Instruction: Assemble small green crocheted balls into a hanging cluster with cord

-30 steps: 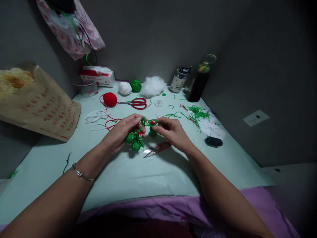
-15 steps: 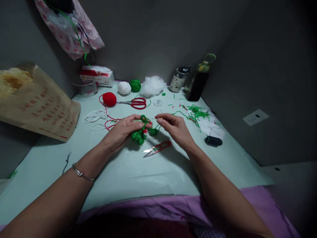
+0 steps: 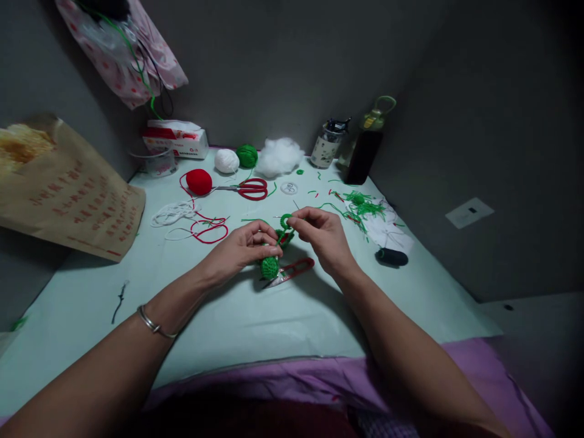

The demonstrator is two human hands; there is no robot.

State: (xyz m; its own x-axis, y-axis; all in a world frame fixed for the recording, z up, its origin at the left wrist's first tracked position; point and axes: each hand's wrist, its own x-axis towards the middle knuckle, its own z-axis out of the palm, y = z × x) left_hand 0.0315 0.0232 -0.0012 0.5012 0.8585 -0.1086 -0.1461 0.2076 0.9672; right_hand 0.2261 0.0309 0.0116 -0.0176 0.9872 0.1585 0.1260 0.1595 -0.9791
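Note:
Between my hands is a small green crochet piece (image 3: 270, 267) with some red on it and a round ball-like end hanging down. My left hand (image 3: 244, 248) grips it from the left, thumb and fingers closed. A curled green loop (image 3: 286, 220) stands up from its top, and my right hand (image 3: 319, 234) pinches this loop between thumb and forefinger. A thin metal tip shows just left of the loop; the rest of that tool is hidden. Below the piece lie red-handled thread snips (image 3: 296, 269), blades pointing left and partly covered by the green ball end.
Behind my hands are a red yarn ball (image 3: 199, 182), red-handled scissors (image 3: 252, 189), a white yarn ball (image 3: 227, 161), a green yarn ball (image 3: 247, 156) and white stuffing (image 3: 279, 158). Green scraps (image 3: 365, 205) and a bottle (image 3: 366, 149) stand right; a paper bag (image 3: 77, 194) leans left.
The green piece has turned and shifted slightly right, its ball end now hanging over the snips. My right fingers have moved onto the loop, and the metal tool shows less.

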